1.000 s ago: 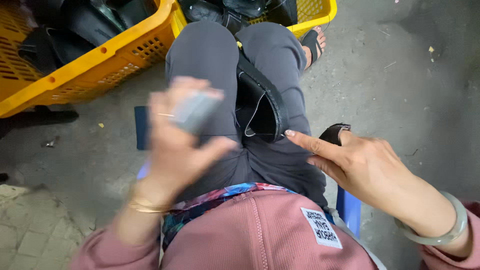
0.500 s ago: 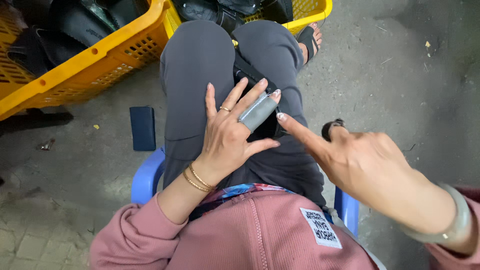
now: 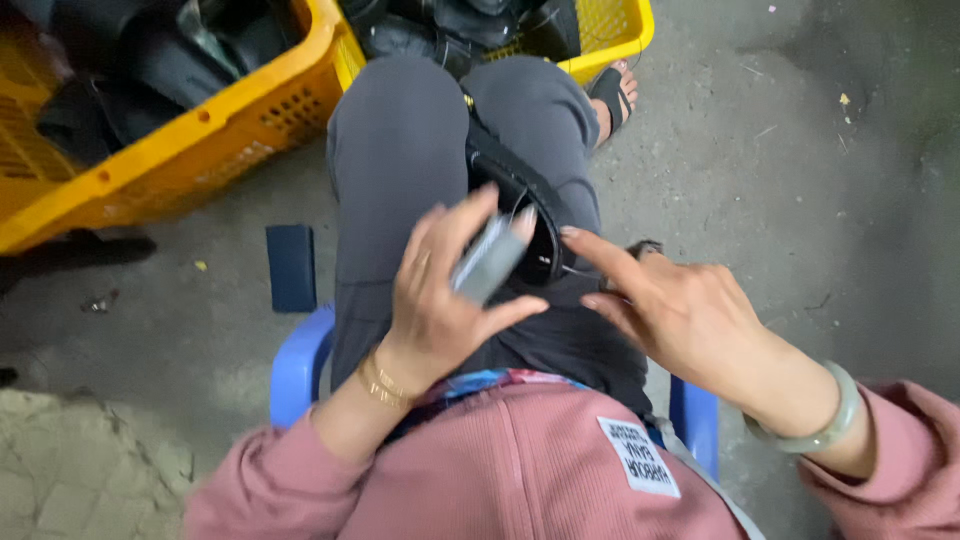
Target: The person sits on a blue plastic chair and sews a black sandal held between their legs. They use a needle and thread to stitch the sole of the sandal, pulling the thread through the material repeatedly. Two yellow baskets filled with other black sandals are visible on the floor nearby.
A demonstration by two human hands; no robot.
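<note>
Two yellow crates stand ahead of the person's knees: the large crate (image 3: 215, 130) to the left of the lap, filled with dark items, and a smaller crate (image 3: 605, 30) just beyond the knees, also holding dark things. Left of the lap, a dark blue flat case (image 3: 291, 267) lies on the concrete floor (image 3: 800, 180), just beside the front corner of the blue plastic chair (image 3: 298, 365) on which the person sits. A sandalled foot (image 3: 612, 92) shows beside the smaller crate.

On the lap, between the grey-trousered thighs, rests a black shoe (image 3: 520, 215) with a seamed edge; its lower part is hidden behind the left hand and the grey block.

The left hand (image 3: 440, 305) hovers over the lap with its back to the camera, wrist bent upward, gold bangles at the wrist. Its fingers are spread and lightly pinch a small grey block (image 3: 485, 262), which lies tilted across the fingertips, right in front of the black shoe. The block looks blurred, so its exact shape cannot be told.

Right of the lap, the right hand (image 3: 690, 320) reaches inward over the thigh, forefinger stretched out with its tip touching or very near the shoe's edge; it grasps nothing, the other fingers loosely curled. A pale green bangle (image 3: 830, 425) circles that wrist, above a pink sleeve.
</note>
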